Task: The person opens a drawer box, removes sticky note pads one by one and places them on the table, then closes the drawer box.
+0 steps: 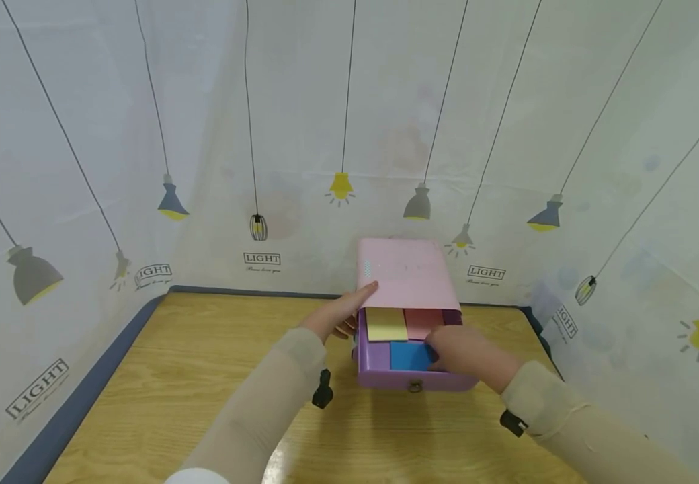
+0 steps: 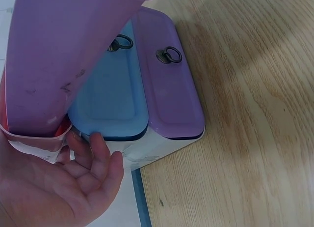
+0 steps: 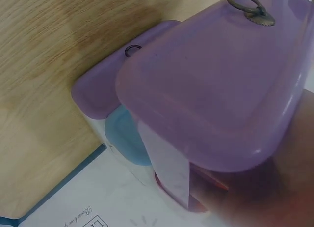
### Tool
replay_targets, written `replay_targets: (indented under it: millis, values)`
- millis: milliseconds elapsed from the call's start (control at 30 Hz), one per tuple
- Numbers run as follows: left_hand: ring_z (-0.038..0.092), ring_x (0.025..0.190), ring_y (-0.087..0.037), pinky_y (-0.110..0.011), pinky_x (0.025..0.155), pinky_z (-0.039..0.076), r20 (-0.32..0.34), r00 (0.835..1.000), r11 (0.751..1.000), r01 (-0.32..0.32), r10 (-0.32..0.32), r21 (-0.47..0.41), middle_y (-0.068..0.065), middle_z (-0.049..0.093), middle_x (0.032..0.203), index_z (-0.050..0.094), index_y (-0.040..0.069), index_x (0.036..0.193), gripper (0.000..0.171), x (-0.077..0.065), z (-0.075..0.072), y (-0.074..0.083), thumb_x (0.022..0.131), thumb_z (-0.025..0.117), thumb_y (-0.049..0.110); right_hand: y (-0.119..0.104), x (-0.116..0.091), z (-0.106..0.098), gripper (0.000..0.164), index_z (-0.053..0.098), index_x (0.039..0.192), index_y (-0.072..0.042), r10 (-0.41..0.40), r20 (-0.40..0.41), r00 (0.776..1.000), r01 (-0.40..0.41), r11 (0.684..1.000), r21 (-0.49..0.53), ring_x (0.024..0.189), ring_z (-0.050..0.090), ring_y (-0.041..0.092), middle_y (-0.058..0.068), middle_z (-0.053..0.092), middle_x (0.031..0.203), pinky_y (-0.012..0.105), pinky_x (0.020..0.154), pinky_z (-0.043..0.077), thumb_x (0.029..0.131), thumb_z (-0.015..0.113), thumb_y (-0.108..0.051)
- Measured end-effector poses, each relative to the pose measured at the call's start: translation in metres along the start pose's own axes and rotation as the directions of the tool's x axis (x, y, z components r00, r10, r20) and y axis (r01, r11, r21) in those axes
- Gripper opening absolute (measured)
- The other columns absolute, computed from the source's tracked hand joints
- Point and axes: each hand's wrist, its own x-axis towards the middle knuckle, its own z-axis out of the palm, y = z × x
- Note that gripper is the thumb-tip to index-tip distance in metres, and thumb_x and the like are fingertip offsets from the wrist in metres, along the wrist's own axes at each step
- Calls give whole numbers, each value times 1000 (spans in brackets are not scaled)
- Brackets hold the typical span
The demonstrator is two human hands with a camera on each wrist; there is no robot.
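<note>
A small drawer cabinet with a pink top (image 1: 406, 269) stands at the back of the table. Its purple top drawer (image 1: 375, 356) is pulled out, with a yellow sticky-note pad (image 1: 386, 326), a pink pad (image 1: 420, 321) and a blue pad (image 1: 410, 356) inside. My left hand (image 1: 343, 314) rests on the cabinet's left side, thumb along the top and fingers loosely bent against the side. Over the drawer's right side, my right hand (image 1: 470, 353) pinches the blue pad's right edge. Its fingertips are partly hidden, and the right wrist view shows that hand blurred.
Below the pulled-out drawer, a light blue drawer (image 2: 110, 99) and a lower purple drawer (image 2: 169, 94) are closed, each with a metal ring pull. The wooden table (image 1: 204, 363) meets a pale cloth backdrop (image 1: 301, 121) printed with lamps, close behind the cabinet.
</note>
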Motion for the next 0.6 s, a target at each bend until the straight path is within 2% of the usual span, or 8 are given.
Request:
replay_targets:
  millis: [200,400,600]
  values:
    - [58,97,-34,-53,91,47,14,1000,1000,-9,9,3,-20,55,110,40,7,144,100,-1,1,1,82,34,85,0,2,1,37,66,97,-9,20,-1,1000,-20,1000,9,71,54,15,-2,62,82,39,75,55,77,84,-35]
    - [58,97,-34,-53,92,47,17,1000,1000,-13,13,-4,-20,55,110,38,7,145,101,1,1,0,81,35,85,2,5,2,36,64,96,-11,32,-23,999,-30,998,61,71,55,13,-3,64,83,39,74,55,75,86,-31]
    - [58,96,-34,-53,92,47,18,1000,1000,-7,7,-10,-20,56,110,40,7,144,102,4,-1,-2,80,36,86,2,6,0,28,60,92,-12,42,-63,997,-37,996,79,69,52,15,-4,59,77,36,67,52,80,82,-23]
